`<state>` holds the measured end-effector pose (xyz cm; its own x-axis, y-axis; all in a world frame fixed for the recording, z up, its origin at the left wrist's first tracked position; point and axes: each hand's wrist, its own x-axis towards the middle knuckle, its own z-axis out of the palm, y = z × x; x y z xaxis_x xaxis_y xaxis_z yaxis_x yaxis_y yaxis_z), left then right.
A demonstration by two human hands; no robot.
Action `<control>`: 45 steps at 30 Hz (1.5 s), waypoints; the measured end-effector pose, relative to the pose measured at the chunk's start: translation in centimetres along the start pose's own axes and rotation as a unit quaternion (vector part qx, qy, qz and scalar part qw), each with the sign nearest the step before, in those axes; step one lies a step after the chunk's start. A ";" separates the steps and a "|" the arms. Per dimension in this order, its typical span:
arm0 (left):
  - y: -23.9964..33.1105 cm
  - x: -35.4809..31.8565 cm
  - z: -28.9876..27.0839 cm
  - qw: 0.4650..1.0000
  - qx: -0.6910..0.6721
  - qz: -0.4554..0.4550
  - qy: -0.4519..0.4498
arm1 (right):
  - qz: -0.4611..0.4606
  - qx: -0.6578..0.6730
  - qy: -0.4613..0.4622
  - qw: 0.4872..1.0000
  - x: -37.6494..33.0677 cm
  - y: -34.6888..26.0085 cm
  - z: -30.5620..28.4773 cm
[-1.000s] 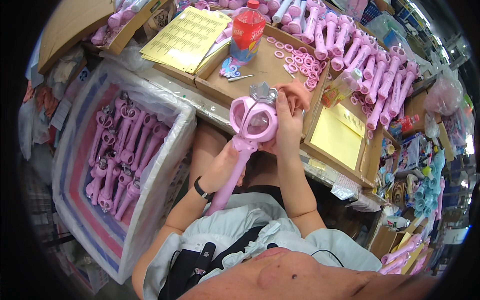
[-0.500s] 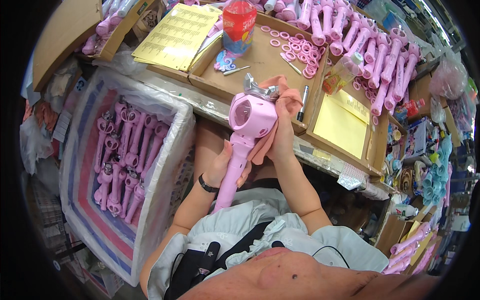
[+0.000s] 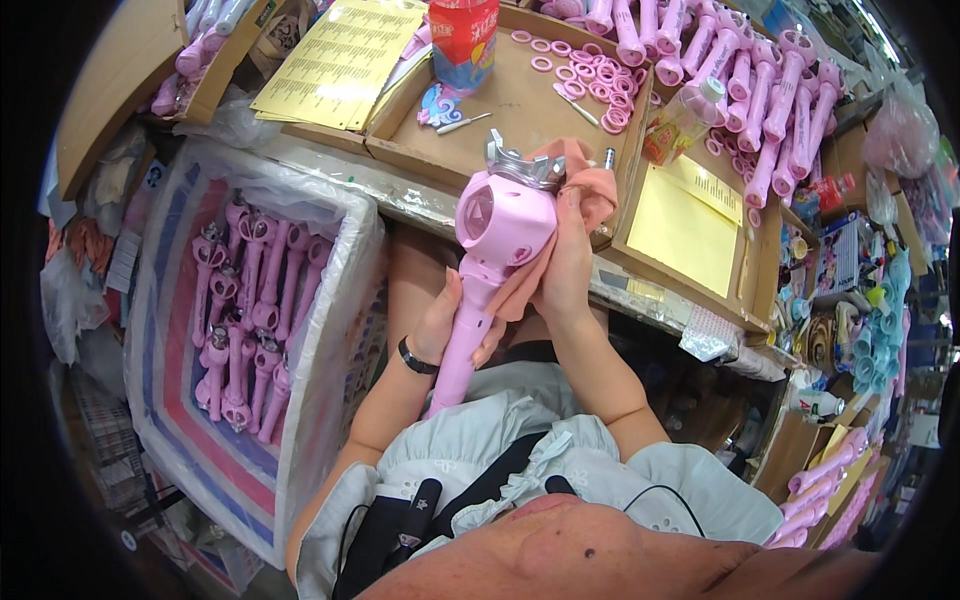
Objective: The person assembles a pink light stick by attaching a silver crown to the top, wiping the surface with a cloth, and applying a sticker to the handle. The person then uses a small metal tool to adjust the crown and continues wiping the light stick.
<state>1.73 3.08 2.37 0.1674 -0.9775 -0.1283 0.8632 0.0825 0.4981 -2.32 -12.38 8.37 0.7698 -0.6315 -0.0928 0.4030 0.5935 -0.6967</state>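
Observation:
I hold a pink toy wand [image 3: 497,232] upright in front of me; it has a round head and a silver crown on top. My left hand [image 3: 447,325] grips its handle low down. My right hand [image 3: 568,262] presses a peach-coloured cloth [image 3: 583,187] against the right side of the wand's head. A black band sits on my left wrist.
A striped woven bag [image 3: 170,400] at my left holds several finished pink wands [image 3: 245,320]. Ahead, a cardboard tray [image 3: 510,100] holds pink rings [image 3: 590,85], a red bottle [image 3: 463,35] and small tools. Yellow sheets [image 3: 680,220] and more pink wand handles [image 3: 760,90] lie right.
The wand has turned in my hands, its head now facing left, and the cloth has moved from the front of the head to its right side.

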 end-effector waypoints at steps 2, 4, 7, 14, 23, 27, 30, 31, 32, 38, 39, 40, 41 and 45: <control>0.0 0.1 -0.1 1.000 -0.013 -0.003 -0.005 | -0.019 -0.056 0.035 0.998 -0.2 0.5 -0.4; 0.2 0.1 0.0 1.000 -0.015 -0.010 -0.018 | 0.010 -0.127 0.072 0.989 -0.7 1.1 -0.8; 0.7 0.1 0.8 0.992 0.121 0.026 -0.002 | -0.258 -0.382 0.004 0.887 -1.9 2.0 -0.9; 0.3 -0.9 2.7 0.717 0.588 0.297 0.229 | -0.060 -0.125 -0.057 0.989 0.5 -1.3 -0.7; 2.2 2.1 1.0 0.986 -0.060 0.058 -0.145 | -0.076 -0.174 -0.030 0.981 0.2 0.5 -1.8; 3.3 1.3 1.6 0.986 0.147 0.075 0.018 | -0.127 -0.217 0.015 0.968 -0.6 0.0 -0.9; 3.5 0.8 2.2 0.980 0.146 0.114 0.070 | 0.045 -0.270 0.062 0.960 -3.9 0.8 -0.7; 3.9 0.6 2.2 0.985 0.123 0.102 0.061 | 0.026 -0.259 0.044 0.965 -4.8 1.8 -0.6; 3.8 0.7 2.3 0.974 0.153 0.137 0.091 | -0.031 -0.230 -0.026 0.972 -5.5 2.9 -0.7; 3.3 0.6 3.3 0.917 0.284 0.213 0.179 | -0.233 -0.448 -0.129 0.853 -4.5 5.0 -3.0; 3.2 0.6 3.4 0.894 0.333 0.227 0.195 | -0.231 -0.431 -0.146 0.860 -4.2 4.9 -3.0; 3.1 0.4 3.6 0.858 0.396 0.239 0.223 | -0.201 -0.429 -0.118 0.873 -4.0 4.7 -2.9; 3.0 0.4 3.7 0.820 0.454 0.252 0.239 | -0.216 -0.412 -0.104 0.879 -3.9 4.5 -2.6; 2.7 0.3 3.4 0.865 0.313 0.354 0.167 | -0.233 -0.282 -0.114 0.924 -4.0 3.7 -1.6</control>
<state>2.53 2.32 6.58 0.7674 -0.6055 0.2107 0.0778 0.4142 0.9068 -4.71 -8.45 5.03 0.6881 -0.5935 0.4174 0.4434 -0.1113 -0.8894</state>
